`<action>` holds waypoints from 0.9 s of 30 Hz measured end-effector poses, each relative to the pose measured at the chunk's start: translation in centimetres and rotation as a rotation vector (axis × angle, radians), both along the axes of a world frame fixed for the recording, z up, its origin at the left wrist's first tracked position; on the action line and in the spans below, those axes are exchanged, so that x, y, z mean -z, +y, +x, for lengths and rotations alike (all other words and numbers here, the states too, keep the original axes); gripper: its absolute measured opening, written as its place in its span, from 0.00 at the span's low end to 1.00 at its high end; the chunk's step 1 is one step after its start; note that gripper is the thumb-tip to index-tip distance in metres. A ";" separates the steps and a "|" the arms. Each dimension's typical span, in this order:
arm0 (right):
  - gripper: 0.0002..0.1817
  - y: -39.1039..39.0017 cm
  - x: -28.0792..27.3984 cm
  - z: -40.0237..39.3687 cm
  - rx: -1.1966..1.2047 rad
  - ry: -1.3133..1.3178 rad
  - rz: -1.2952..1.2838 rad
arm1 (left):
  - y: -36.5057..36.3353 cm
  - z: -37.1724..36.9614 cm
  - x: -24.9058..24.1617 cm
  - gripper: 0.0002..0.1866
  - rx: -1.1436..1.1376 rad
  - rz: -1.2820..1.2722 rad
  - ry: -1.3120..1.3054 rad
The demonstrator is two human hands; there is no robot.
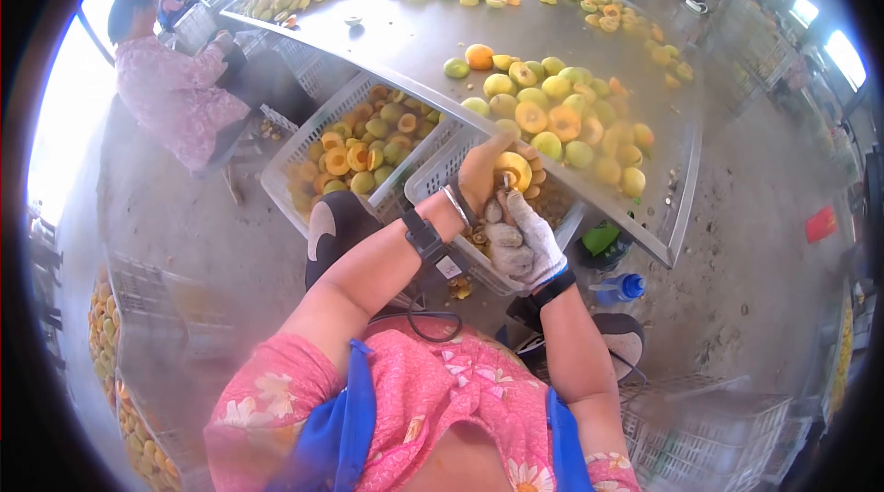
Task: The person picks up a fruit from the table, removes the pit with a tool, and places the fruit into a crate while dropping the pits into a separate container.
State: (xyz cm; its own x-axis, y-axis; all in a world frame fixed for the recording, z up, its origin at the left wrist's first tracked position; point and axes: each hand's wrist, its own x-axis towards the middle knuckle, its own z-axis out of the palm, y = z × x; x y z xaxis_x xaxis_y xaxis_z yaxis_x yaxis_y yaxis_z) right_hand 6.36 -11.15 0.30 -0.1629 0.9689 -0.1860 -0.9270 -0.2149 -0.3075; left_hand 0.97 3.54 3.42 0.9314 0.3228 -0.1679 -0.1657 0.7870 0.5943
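Note:
My bare left hand [478, 173] is closed around a yellow-orange fruit half [513, 171] at the edge of the metal table [405, 41]. Just below it, my right hand [521, 239], in a whitish glove, has its fingers wrapped round a small tool whose metal tip [505, 181] touches the fruit. Both hands are over a white crate [429, 181] with fruit pieces in it. A heap of green and orange fruit [564, 123] lies on the table just beyond my hands.
Left of my hands stands a crate of halved fruit [285, 181]. A seated person [175, 91] is at the left. On the floor at the right are a blue bottle [630, 287] and a red object [820, 225]. Stacked crates [709, 427] stand at the lower right.

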 end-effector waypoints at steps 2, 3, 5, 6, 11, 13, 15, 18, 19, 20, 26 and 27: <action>0.22 0.0 0.5 0.3 0.012 0.038 0.092 | 0.0 0.6 0.0 0.20 -0.170 -0.047 0.078; 0.22 0.0 0.6 0.2 0.016 0.059 0.142 | 0.9 0.9 0.6 0.19 -0.201 -0.052 0.052; 0.22 -0.2 0.0 0.0 0.042 0.115 0.098 | 4.8 2.4 5.7 0.18 -0.421 0.115 -0.075; 0.22 -0.3 -0.4 -0.2 0.055 0.144 0.076 | 4.5 0.6 2.9 0.17 -0.492 0.091 -0.047; 0.22 -0.6 -0.2 0.4 0.392 0.101 0.017 | 13.5 -6.5 1.0 0.18 -0.835 0.936 0.314; 0.22 -0.5 -0.6 0.2 0.408 0.050 -0.017 | 14.2 -7.2 -0.6 0.20 -0.878 1.336 0.535; 0.22 -0.2 -1.0 -0.1 0.402 -0.016 -0.071 | 13.8 -7.0 -2.3 0.24 -0.832 1.579 0.633; 0.22 0.4 -1.8 -0.7 0.357 -0.045 -0.104 | 12.6 -2.7 -3.1 0.29 -0.504 1.885 0.892; 0.21 0.7 -2.2 -0.8 0.343 -0.096 -0.116 | 12.7 -1.1 -3.4 0.32 -0.318 1.951 0.918; 0.21 0.9 -2.3 -0.9 0.334 -0.119 -0.128 | 12.9 0.7 -3.5 0.35 -0.125 2.010 0.939; 0.20 1.1 -2.7 -1.0 0.361 -0.252 -0.195 | 14.9 8.3 -1.4 0.31 0.323 1.961 1.143; 0.20 1.0 -2.7 -0.9 0.369 -0.276 -0.204 | 14.9 8.5 -1.5 0.32 0.343 1.941 1.131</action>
State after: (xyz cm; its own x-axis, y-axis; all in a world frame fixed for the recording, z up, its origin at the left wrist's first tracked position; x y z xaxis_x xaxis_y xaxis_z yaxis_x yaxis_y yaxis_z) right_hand 5.44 -10.13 2.98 0.2652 0.8924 -0.3652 -0.8428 0.0305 -0.5374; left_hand 9.45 18.45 4.93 0.7518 0.5975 -0.2790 0.6490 -0.7453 0.1526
